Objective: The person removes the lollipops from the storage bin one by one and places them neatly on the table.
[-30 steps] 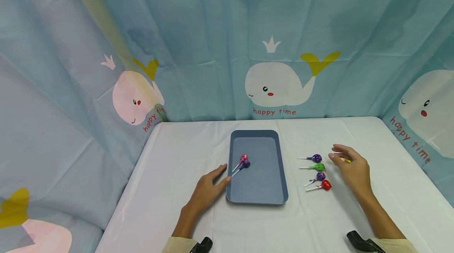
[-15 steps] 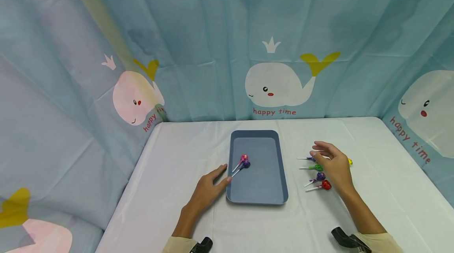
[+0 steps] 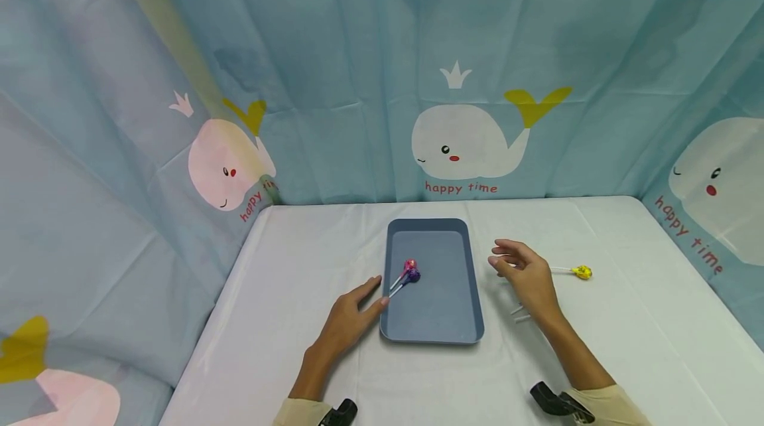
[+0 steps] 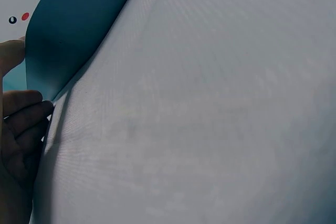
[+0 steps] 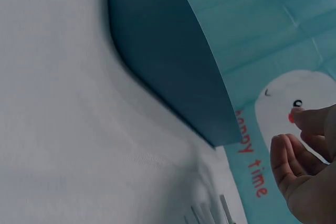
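My left hand (image 3: pixel 348 321) rests beside the blue-grey tray (image 3: pixel 446 293), its extended fingers and thumb touching the left rim. Inside the tray lie a pink lollipop (image 3: pixel 410 265) and a purple lollipop (image 3: pixel 414 276), heads together. To the right of the tray, my right hand (image 3: pixel 528 281) hovers with loosely bent fingers and nothing between them. It covers most of a column of lollipops; two white sticks (image 3: pixel 522 318) poke out under its wrist side, and sticks (image 5: pixel 209 214) also show in the right wrist view. A yellow lollipop (image 3: pixel 583 272) lies right of that hand.
A white cloth (image 3: pixel 286 267) covers the table. Blue curtains (image 3: pixel 346 81) with whale prints hang behind it and along both sides. Black wrist devices (image 3: pixel 558 401) sit at both sleeves.
My right hand has moved left from beside the yellow lollipop, passing over the column of lollipops towards the tray; the yellow lollipop is now uncovered. The left hand and tray stay put.
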### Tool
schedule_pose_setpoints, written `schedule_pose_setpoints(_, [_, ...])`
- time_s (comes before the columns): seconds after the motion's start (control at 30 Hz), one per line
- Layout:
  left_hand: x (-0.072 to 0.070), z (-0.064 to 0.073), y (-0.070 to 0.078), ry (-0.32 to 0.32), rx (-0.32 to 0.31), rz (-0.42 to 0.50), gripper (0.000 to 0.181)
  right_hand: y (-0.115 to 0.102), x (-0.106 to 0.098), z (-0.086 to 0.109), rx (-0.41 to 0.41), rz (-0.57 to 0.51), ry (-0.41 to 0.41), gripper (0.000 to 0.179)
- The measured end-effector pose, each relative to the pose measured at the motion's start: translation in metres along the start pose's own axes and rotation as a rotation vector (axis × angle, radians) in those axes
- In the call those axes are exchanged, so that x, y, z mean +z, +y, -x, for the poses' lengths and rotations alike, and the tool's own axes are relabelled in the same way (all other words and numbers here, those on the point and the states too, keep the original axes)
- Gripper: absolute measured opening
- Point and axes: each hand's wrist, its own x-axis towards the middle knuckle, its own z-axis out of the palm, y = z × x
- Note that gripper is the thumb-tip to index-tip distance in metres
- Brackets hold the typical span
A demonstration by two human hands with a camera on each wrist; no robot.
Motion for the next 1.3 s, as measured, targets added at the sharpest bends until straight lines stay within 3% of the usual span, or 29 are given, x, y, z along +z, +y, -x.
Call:
schedule_pose_setpoints(0.23, [0.001, 0.0, 0.0, 0.007, 0.011, -0.014, 0.065, -0.009, 0.021, 0.003, 0.015, -0.066, -0.079, 0.044])
schedule_pose_setpoints(0.6, [0.0, -0.001, 0.0, 0.009, -0.003, -0.019, 0.065, -0.018, 0.049, 0.007, 0.015, -0.072, -0.155, 0.042])
schedule_pose_setpoints(1.3, [0.002, -0.002, 0.001, 0.016, -0.014, -0.02, 0.066, -0.02, 0.097, 0.005, 0.026, -0.027, -0.2, 0.042])
